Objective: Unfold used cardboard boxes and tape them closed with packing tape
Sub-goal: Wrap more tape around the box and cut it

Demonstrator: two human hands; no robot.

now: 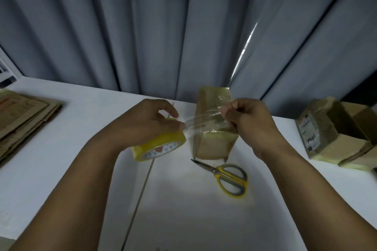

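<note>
A small brown cardboard box, wrapped in glossy tape, stands on the white table just beyond my hands. My left hand grips a yellow roll of packing tape held a little above the table, left of the box. My right hand pinches the free end of a clear tape strip pulled out from the roll. The strip stretches between both hands in front of the box's upper part.
Yellow-handled scissors lie on the table in front of the box. A stack of flattened cardboard boxes rests at the left edge. Taped boxes sit at the right. Grey curtains hang behind the table.
</note>
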